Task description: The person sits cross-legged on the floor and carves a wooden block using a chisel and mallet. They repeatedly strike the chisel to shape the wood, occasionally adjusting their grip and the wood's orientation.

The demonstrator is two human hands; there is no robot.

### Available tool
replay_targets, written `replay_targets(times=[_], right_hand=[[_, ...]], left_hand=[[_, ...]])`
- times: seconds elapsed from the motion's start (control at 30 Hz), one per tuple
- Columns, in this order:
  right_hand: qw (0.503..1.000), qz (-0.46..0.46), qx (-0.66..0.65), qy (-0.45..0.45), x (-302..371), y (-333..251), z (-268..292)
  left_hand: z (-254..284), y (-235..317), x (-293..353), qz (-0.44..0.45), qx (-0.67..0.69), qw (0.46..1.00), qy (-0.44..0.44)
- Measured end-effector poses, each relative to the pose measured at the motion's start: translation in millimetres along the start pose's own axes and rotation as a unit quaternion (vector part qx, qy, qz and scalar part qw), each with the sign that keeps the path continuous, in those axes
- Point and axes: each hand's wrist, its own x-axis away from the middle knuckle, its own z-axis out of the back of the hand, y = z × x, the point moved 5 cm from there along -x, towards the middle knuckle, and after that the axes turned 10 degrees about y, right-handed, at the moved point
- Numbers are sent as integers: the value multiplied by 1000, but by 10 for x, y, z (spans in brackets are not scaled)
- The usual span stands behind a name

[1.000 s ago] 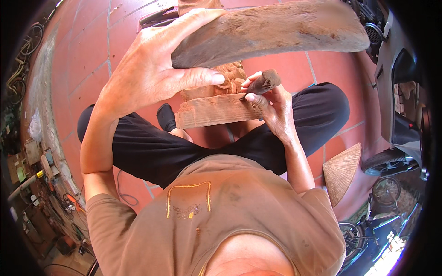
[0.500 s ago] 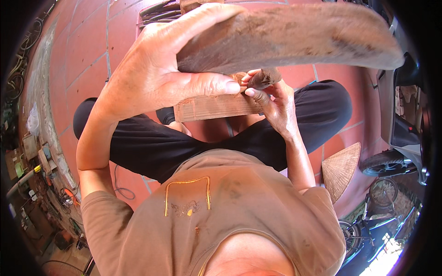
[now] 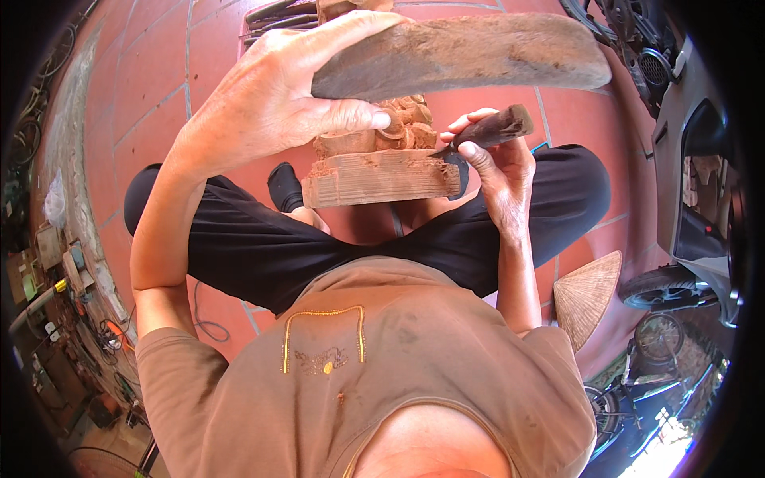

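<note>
My left hand is wrapped round one end of a long flat wooden mallet, which is raised and points to the right. Below it stands a reddish-brown wood carving, with a plain flat block at the near side and rounded carved shapes behind. Part of that carving is hidden by my left thumb and the mallet. In my right hand is a chisel with a dark handle. The handle leans up to the right, and its narrow tip is at the carving's right edge; whether it touches I cannot tell.
Red floor tiles lie around my crossed legs. A tray of dark-handled tools sits at the far side. On the right are a conical straw hat and a parked motorbike. Cluttered tools line the left edge.
The mallet has moved left and away from the chisel handle, and lower in view size. My right hand and the chisel have shifted right, uncovering more of the carving.
</note>
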Motion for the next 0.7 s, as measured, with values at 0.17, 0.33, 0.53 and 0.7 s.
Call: replay_targets(times=[0.17, 0.33, 0.53, 0.7], right_hand=[[995, -7, 86, -59, 1, 92, -148], [979, 24, 186, -81, 7, -5, -265], [973, 10, 218, -78, 47, -59, -329], [981, 31, 181, -63, 20, 11, -266]], left_hand=[[52, 130, -69, 41, 28, 997, -58], [128, 321, -66, -5, 40, 999, 2], [-42, 81, 136, 2, -23, 998, -54], [30, 122, 66, -13, 20, 1000, -15]])
